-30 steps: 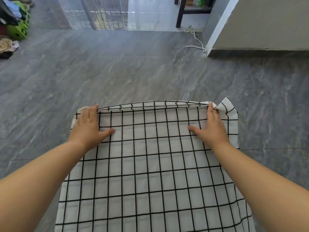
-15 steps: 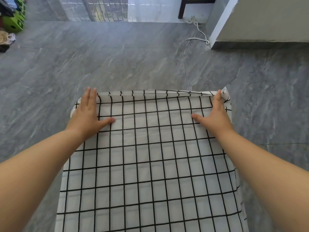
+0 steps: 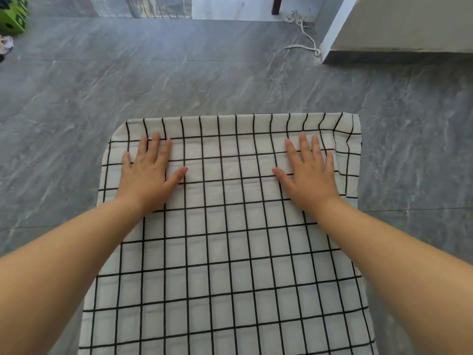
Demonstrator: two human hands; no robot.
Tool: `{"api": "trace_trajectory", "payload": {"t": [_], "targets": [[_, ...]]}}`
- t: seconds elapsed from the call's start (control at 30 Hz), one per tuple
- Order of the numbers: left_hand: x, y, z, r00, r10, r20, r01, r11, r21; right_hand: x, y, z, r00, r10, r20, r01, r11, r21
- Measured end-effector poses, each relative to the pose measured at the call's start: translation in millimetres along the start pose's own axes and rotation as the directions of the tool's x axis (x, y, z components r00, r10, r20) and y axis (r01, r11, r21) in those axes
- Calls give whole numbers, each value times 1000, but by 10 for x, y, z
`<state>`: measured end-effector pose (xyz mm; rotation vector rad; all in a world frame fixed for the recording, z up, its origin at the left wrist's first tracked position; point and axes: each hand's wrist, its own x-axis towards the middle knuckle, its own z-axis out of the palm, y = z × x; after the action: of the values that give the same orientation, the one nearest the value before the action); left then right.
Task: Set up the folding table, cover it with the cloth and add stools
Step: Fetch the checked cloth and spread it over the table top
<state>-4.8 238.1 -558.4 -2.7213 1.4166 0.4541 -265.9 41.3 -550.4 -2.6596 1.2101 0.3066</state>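
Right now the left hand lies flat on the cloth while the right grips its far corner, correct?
No. The right hand grips nothing: like the left hand, it lies flat, fingers straight, on the cloth, short of the corner. The head view shows this.

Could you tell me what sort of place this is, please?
Likely a room in a home: grey stone-look floor tiles, a white wall corner, and a checked cloth spread flat.
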Motion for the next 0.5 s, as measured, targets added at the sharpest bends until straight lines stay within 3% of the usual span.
{"api": "trace_trajectory", "payload": {"t": [0.1, 0.27, 0.37, 0.5], "targets": [[-36, -55, 72, 1000, 17, 17, -17, 999, 47, 9, 84, 43, 999, 20, 41, -20, 1000, -2], [-42, -85, 79, 999, 44, -32, -44, 999, 10, 63, 144, -34, 995, -7, -101, 8, 1000, 5], [-65, -114, 75, 995, 36, -89, -37, 999, -11, 89, 224, -69, 993, -5, -115, 6, 1000, 13], [-62, -226, 108, 998, -3, -55, 5, 999, 37, 98, 345, -92, 993, 39, -114, -28, 996, 89]]}}
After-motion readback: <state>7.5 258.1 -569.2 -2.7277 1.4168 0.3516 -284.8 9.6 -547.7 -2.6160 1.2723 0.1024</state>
